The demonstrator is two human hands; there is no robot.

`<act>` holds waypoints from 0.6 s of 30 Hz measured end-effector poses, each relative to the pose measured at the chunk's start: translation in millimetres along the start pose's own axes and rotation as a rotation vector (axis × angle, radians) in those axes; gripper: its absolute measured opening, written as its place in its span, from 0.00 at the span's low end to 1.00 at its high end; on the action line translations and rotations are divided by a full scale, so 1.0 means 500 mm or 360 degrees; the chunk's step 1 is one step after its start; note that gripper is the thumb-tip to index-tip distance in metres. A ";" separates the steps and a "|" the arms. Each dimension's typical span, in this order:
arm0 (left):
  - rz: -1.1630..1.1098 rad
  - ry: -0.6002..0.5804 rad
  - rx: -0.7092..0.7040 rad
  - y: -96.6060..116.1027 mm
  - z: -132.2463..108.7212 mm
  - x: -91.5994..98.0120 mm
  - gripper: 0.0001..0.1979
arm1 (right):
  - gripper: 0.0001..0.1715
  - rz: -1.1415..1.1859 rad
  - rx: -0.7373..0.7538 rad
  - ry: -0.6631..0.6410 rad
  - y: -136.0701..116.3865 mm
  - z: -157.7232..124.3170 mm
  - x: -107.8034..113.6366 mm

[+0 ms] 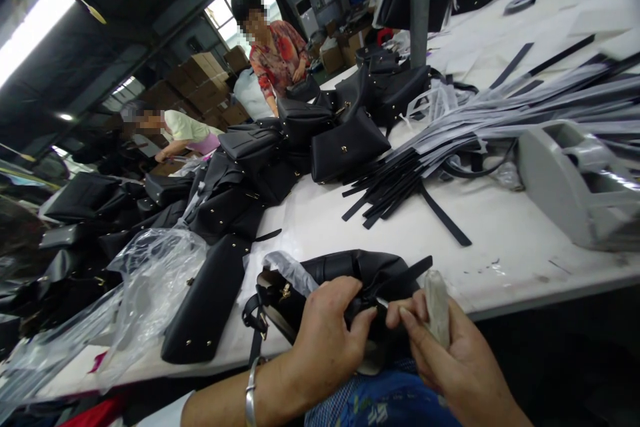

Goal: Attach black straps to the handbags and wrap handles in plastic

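A black leather handbag (350, 270) with gold fittings lies at the near edge of the white worktable (500, 233), partly over my lap. My left hand (327, 337), with a silver bangle on its wrist, is closed on the bag's black edge. My right hand (450, 353) is closed around a pale, translucent stick-like tool (437, 307) and pinches at the same spot on the bag, fingertips touching those of the left. A thin black strap end (410, 270) sticks out above my fingers.
Several black handbags (345, 147) pile along the table's left and middle. Clear plastic bags (150, 280) lie at the near left. A bundle of black and grey straps (450, 147) fans across the centre. A grey tape dispenser (575, 180) stands right. Two people work beyond.
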State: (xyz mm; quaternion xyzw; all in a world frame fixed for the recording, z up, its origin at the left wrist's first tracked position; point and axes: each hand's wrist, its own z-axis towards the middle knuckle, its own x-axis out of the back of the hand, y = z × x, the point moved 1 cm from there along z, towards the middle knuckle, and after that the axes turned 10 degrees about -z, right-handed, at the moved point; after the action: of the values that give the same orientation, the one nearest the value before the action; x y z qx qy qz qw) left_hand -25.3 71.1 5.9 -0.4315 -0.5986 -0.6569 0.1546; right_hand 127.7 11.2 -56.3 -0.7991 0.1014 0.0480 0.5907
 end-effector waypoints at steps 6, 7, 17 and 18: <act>0.0029 -0.0037 0.0032 0.001 0.013 0.004 0.02 | 0.11 -0.0646 0.0655 -0.0073 -0.012 0.016 0.012; 0.0031 -0.0026 0.0032 -0.002 0.014 0.003 0.02 | 0.13 -0.0564 0.0574 -0.0089 -0.011 0.020 0.011; -0.0011 -0.0110 0.0026 -0.013 0.026 0.017 0.06 | 0.19 0.0006 0.0159 -0.0089 0.009 0.035 -0.005; -0.0027 -0.0131 0.0017 -0.011 0.032 0.025 0.07 | 0.19 0.0052 0.0147 -0.0132 0.000 0.036 0.001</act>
State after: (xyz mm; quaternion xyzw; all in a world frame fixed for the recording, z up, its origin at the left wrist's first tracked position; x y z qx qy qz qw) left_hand -30.6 91.0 10.3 -0.4521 -0.6116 -0.6368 0.1266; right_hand 129.0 28.4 -61.7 -0.7665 0.0919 0.0859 0.6298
